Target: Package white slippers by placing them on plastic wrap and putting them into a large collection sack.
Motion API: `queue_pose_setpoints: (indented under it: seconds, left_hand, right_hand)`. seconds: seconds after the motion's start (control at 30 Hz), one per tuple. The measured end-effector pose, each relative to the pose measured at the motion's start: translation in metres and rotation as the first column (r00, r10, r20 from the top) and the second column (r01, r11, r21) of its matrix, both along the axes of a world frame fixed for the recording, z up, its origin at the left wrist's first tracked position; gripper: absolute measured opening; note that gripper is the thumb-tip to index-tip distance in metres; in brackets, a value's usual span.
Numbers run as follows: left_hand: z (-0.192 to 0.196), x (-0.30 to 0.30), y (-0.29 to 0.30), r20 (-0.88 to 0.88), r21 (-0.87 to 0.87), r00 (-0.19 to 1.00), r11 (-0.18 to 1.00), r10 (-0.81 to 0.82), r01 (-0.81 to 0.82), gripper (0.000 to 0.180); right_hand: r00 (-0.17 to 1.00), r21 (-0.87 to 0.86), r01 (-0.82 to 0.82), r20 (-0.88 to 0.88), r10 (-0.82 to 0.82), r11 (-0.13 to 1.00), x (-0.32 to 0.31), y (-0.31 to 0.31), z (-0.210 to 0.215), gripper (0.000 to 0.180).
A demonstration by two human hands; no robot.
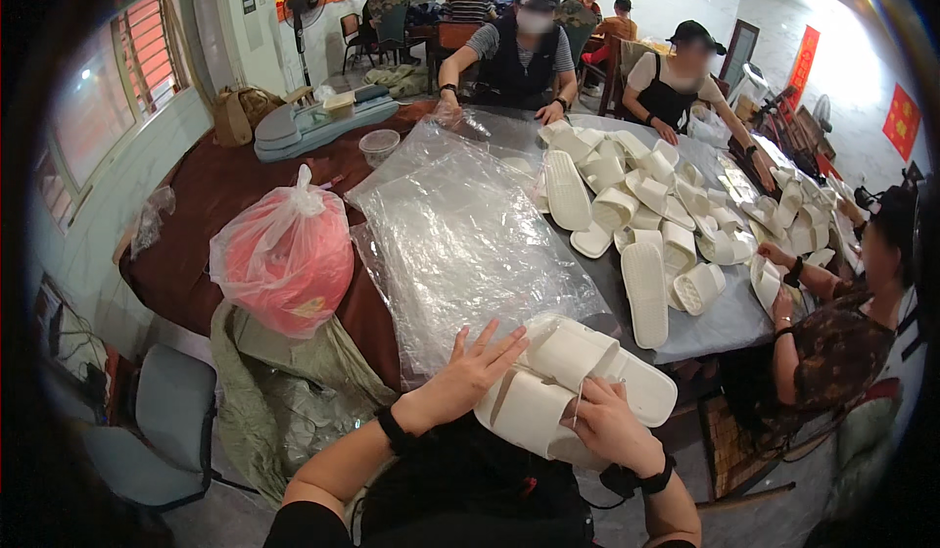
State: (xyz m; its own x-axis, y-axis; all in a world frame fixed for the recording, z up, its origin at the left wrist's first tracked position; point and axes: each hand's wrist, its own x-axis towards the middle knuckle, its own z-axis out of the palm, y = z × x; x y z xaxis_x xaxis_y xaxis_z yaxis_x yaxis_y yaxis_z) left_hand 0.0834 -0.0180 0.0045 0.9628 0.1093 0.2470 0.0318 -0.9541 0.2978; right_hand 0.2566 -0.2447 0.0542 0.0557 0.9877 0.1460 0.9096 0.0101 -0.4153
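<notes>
We have a pair of white slippers [573, 352] just in front of us, side by side at the near edge of the bench [710, 337]. Our right hand [617, 435] curls around their near side, fingers bent in by the straps and pinching there. Our left hand [472, 362] is spread flat, fingers fanned toward the other side of the pair; we cannot tell whether its fingertips touch. Beyond it lie clear plastic sheets [470, 244], and to their right a heap of loose white slippers [615, 207].

We judge the step in hand to be gathering and lining up these two slippers as one bundle. The next move seems to call for the left hand to close on the free side, so that both slippers stay even while the right hand shifts its hold.
</notes>
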Motion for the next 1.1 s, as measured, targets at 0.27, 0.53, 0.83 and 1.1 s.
queue_pose_setpoints:
  seconds: [0.27,0.53,0.83,1.1]
  left_hand:
    - [0.013,0.002,-0.015,-0.061,0.024,0.998,0.999,-0.026,0.028,0.074]
    - [0.012,0.017,-0.031,0.04,0.064,0.987,0.986,-0.157,0.154,0.07]
    - [0.013,0.002,-0.026,0.073,0.096,0.983,0.983,-0.166,0.159,0.075]
    - [0.019,0.003,-0.042,0.081,-0.046,0.95,0.951,-0.302,0.306,0.076]
  right_hand:
    - [0.982,0.079,0.18,0.048,-0.184,0.98,0.0,0.012,-0.022,0.015]
    - [0.984,0.121,0.177,-0.026,-0.175,0.977,0.004,0.053,-0.067,0.014]
    - [0.971,0.157,0.237,-0.078,-0.227,0.959,0.001,0.053,-0.076,0.017]
    - [0.984,0.267,0.173,-0.075,-0.159,0.948,0.009,0.099,-0.097,0.036]
